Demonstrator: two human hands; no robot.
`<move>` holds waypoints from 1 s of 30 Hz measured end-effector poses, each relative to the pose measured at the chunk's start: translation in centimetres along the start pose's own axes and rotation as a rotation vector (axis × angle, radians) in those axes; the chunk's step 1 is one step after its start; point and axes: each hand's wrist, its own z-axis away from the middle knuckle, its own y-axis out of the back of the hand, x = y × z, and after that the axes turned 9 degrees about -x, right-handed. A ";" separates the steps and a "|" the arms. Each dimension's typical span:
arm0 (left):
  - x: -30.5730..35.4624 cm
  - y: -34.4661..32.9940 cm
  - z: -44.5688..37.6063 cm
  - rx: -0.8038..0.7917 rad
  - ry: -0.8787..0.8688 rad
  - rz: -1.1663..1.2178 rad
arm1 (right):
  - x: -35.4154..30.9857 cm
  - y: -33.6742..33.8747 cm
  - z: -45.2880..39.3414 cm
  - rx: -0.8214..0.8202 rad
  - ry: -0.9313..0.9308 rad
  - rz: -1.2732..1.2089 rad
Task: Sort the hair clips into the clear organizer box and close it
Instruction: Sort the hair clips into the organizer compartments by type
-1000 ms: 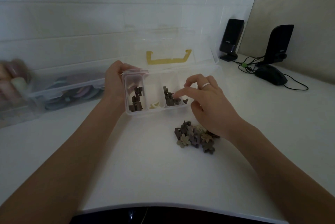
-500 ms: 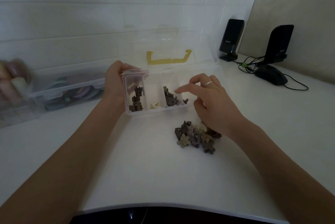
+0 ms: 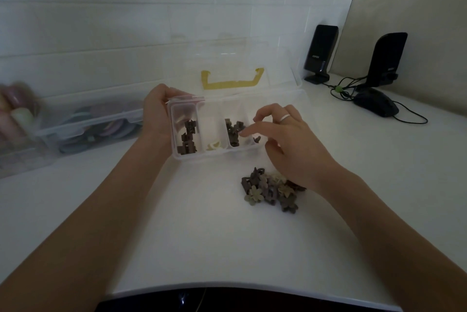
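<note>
The clear plastic organizer box with open lid and yellow handle (image 3: 214, 132) sits on the white tabletop (image 3: 202, 236), its left end gripped by the left hand (image 3: 156, 114), fingers curled round the corner. The right hand (image 3: 290, 142) hovers over the box's third compartment, fingers (image 3: 246, 131) loosely curled just above the dark clips there; whether they pinch one cannot be told. The loose pile of brown and beige flower-shaped hair clips (image 3: 270, 190) lies on the tabletop nearer the person than the box, directly beneath the right wrist. Judgement: the right hand is nearer; the next pick calls for drawing it back and down.
</note>
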 end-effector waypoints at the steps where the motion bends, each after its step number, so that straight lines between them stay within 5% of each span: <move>1: 0.0 0.0 0.1 -0.004 0.001 0.001 | 0.0 0.3 0.1 0.016 -0.003 -0.053; 6: -0.1 -0.1 0.1 0.010 -0.033 0.029 | -0.5 2.1 0.9 -0.071 -0.003 -0.207; 13: -0.1 0.0 -0.1 -0.010 -0.028 0.044 | -1.5 2.7 1.1 -0.342 -0.172 0.124; 17: -0.1 0.1 -0.2 0.007 -0.042 0.036 | -1.6 2.5 1.1 -0.435 -0.204 0.099; 30: -0.1 -0.3 0.1 0.006 -0.054 0.051 | -1.4 1.7 0.9 -0.327 -0.112 -0.131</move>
